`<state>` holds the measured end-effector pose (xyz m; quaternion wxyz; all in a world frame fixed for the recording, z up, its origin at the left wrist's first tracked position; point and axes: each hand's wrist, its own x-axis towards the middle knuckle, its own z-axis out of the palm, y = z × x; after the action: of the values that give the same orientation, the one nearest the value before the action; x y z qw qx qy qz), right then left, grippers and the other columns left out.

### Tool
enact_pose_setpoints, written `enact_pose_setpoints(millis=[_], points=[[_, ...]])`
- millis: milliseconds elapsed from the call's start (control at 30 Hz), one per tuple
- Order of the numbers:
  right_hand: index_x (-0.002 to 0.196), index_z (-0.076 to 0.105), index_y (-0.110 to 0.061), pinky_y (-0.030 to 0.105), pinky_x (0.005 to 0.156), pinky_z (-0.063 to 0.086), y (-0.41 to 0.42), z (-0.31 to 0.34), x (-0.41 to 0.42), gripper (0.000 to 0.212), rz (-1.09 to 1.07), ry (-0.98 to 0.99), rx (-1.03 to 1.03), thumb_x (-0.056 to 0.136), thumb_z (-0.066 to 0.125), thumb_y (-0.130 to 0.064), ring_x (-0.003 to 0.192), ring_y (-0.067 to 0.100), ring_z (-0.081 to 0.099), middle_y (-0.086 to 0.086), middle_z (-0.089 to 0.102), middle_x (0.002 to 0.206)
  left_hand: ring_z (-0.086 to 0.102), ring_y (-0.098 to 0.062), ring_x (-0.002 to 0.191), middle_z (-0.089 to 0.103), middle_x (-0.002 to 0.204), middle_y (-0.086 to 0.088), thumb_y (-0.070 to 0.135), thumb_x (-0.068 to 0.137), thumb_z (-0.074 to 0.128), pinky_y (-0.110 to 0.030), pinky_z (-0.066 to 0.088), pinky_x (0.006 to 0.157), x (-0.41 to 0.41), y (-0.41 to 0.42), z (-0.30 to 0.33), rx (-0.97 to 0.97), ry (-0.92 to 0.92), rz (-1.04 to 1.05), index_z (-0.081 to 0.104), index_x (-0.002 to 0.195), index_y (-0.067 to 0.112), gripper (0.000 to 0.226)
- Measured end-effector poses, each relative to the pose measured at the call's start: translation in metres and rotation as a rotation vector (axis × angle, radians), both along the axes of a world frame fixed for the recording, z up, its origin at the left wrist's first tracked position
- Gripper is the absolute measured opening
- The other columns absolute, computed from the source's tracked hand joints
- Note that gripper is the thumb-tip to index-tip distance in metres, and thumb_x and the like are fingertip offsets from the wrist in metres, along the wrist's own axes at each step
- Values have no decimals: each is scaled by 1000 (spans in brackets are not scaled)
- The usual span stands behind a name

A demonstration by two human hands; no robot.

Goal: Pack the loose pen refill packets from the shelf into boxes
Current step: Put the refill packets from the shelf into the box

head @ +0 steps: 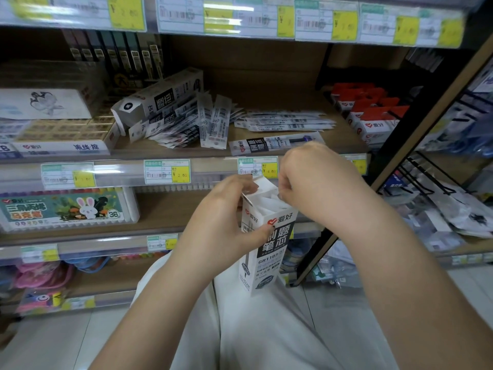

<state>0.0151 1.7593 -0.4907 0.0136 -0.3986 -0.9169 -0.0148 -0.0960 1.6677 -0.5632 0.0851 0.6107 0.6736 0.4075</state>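
1. a person's left hand (226,209) gripped a tall white refill box (266,241) just right of the frame's centre, thumb pressed on the printed front panel and fingers curled round the far side near the open top.

2. the right hand (309,180) hovered over the box mouth with its fingers curled down at the rim; what they pinched, a flap or a packet end, could not be told, as the knuckles hid the tips.

3. white packet ends (269,202) already stood inside the box, apparently filling much of it. a hard push could have bent them or creased the raised top flap (260,181).

4. the box was held in the air above the person's pale trousers (266,329), resting on no shelf. a slackened left grip could have let it tip and spill packets to the floor.

5. many loose refill packets (210,121) lay fanned across the wooden shelf (266,86) in the upper middle of the frame, with a flatter stack (285,121) to their right and a single packet (274,144) near the shelf's front edge.

6. that single packet lay close to the lip, just above the right hand; a careless reach could have knocked it off.

7. a second box (160,100) lay on its side at the pile's left, its end open, and could have been nudged by a hurried grab.
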Motion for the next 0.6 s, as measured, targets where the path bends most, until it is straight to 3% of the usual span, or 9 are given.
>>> enact_pose_setpoints(millis=[100,200,333,400,500,600], points=[[57,39,-24,28,68,39,8,-2,-6,37,-38,-77,-27,84,63,-22,80,19,39,-1,54,86,42,2,110,54,126,5,23,66,79,-9,33,88,2,1,0,-2,-5,3,56,115,11,56],[66,53,-22,27,66,37,7,-6,-11,21,-6,-11,-39,85,62,-22,79,19,41,1,56,87,43,2,109,54,124,7,23,66,79,-8,34,88,2,1,0,-2,-6,6,56,117,11,57],[74,50,-22,27,66,36,-2,-6,-9,15,28,15,-45,87,57,-19,77,21,43,3,53,82,43,5,103,49,114,16,23,66,80,-6,35,87,0,-1,0,-17,-11,19,55,119,11,60],[68,50,-17,28,67,37,-3,0,-5,20,37,-17,-62,87,55,-16,78,21,41,1,45,74,42,7,102,48,114,16,21,65,81,-1,32,85,0,-2,0,-16,-19,11,56,118,11,59],[59,42,-22,28,69,37,-3,5,-6,31,22,-122,-114,85,58,-16,84,19,40,0,44,75,40,10,101,48,115,15,22,65,80,1,30,84,2,-3,0,-15,-20,3,57,115,12,56],[75,59,-19,24,58,36,1,4,-10,11,12,-125,-154,86,57,-17,72,18,48,0,49,74,45,5,103,53,118,12,24,65,80,-9,37,88,3,-2,0,-17,-26,5,56,116,13,58]])
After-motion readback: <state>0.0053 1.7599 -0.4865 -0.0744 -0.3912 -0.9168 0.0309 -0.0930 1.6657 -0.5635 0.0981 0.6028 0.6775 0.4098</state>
